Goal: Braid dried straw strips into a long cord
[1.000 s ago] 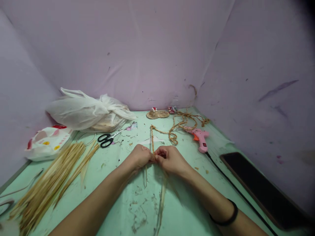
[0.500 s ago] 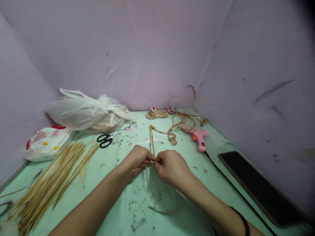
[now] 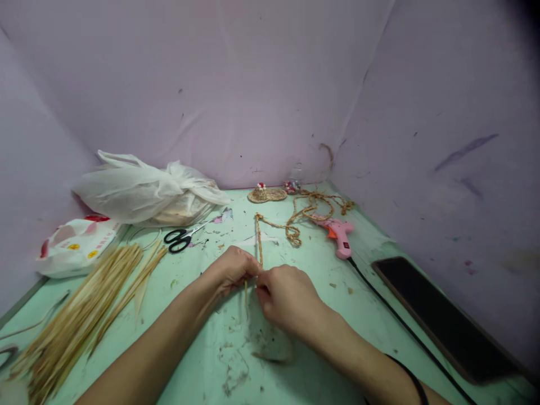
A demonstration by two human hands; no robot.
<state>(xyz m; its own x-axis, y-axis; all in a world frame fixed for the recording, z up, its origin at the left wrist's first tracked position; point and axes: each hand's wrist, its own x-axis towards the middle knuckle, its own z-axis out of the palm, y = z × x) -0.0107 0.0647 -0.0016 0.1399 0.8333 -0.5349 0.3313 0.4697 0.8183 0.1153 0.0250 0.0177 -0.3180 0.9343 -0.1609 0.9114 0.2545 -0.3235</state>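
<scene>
A twisted straw cord (image 3: 260, 243) runs from the back of the table toward me, and its near end goes in between my two hands. My left hand (image 3: 236, 269) pinches that end with thumb and forefinger. Pressed close on the other side, my right hand (image 3: 284, 292) has its fingers curled around the loose straw at the cord's end; the exact grip is hidden. A thin straw strand (image 3: 246, 298) hangs below my left hand. More of the same cord (image 3: 293, 233) lies looped farther back.
At left lie a bundle of dry straw (image 3: 80, 320), black-handled scissors (image 3: 179, 241), a white packet (image 3: 76, 247) and a white plastic bag (image 3: 147, 191). A small woven slipper (image 3: 270, 194) sits at the back. A pink glue gun (image 3: 342, 239) and a dark tablet-like slab (image 3: 442, 318) are on the right.
My right hand has turned, its knuckles rolling over toward the left hand. My left hand keeps its pinch on the cord. The view has shifted slightly.
</scene>
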